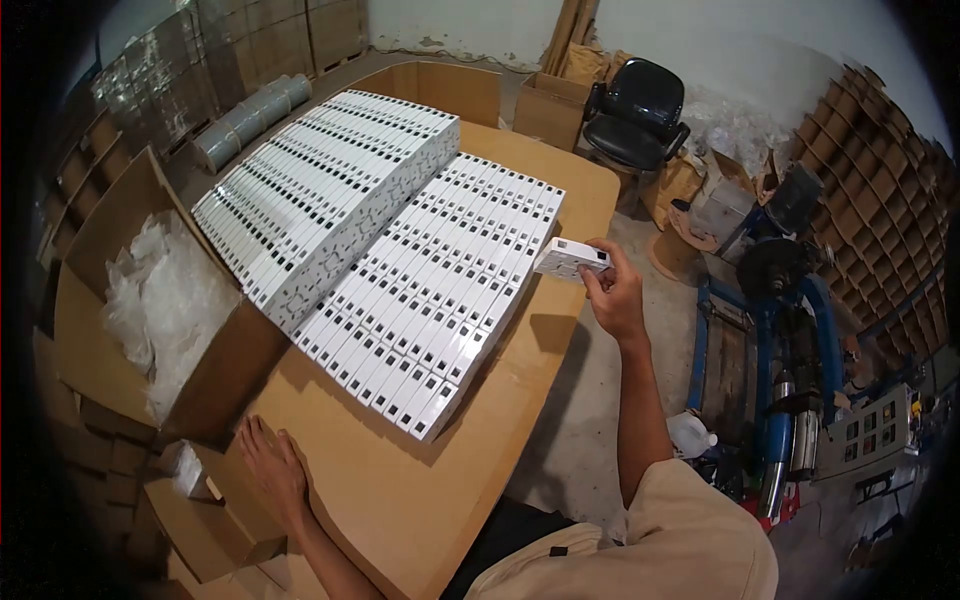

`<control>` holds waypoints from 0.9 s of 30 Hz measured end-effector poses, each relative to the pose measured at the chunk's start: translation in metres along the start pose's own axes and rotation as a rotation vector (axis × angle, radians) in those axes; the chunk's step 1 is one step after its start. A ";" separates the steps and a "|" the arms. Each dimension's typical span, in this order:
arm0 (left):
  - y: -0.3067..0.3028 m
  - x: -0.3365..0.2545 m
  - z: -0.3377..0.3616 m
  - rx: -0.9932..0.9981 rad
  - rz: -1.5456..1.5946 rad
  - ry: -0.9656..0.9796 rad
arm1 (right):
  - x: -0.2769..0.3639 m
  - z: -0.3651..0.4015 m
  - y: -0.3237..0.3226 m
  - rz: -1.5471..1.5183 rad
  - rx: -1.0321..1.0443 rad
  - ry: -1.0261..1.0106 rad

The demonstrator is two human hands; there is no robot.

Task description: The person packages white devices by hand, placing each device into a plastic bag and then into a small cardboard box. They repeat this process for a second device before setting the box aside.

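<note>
My right hand point(616, 292) grips a white plastic wall box point(572, 258) with dark square openings, holding it in the air off the right edge of the stacked rows. My left hand point(272, 467) lies flat on the near left edge of the wooden table point(400, 510), fingers stretched out, nothing in it. On the table, many similar white boxes stand packed side by side in rows: a lower block point(440, 270) nearest my right hand and a taller block point(330, 170) behind it to the left. The taller block's side shows a pattern of cut-outs.
An open carton point(225, 370) with clear plastic bags point(165, 300) stands against the table's left side. A smaller carton point(215, 525) is below it. A black chair point(635, 115) is beyond the far right corner. Blue-framed machinery point(765, 330) stands on the right floor.
</note>
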State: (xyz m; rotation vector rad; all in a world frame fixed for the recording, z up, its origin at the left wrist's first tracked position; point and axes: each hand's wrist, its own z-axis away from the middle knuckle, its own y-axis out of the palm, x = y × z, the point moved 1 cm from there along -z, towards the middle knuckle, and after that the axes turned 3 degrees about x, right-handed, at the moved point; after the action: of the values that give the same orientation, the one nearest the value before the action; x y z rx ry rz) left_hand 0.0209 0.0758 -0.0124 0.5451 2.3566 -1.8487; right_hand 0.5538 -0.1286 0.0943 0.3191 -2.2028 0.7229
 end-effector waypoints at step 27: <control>-0.041 0.008 0.001 -0.001 0.529 -0.083 | 0.264 0.081 0.286 -0.301 0.669 -0.172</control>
State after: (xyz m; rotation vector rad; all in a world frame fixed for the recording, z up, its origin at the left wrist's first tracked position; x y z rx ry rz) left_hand -0.0003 0.0688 0.0226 0.9584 1.9111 -1.5875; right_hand 0.2039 0.0548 0.1352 1.0543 -1.9398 1.2789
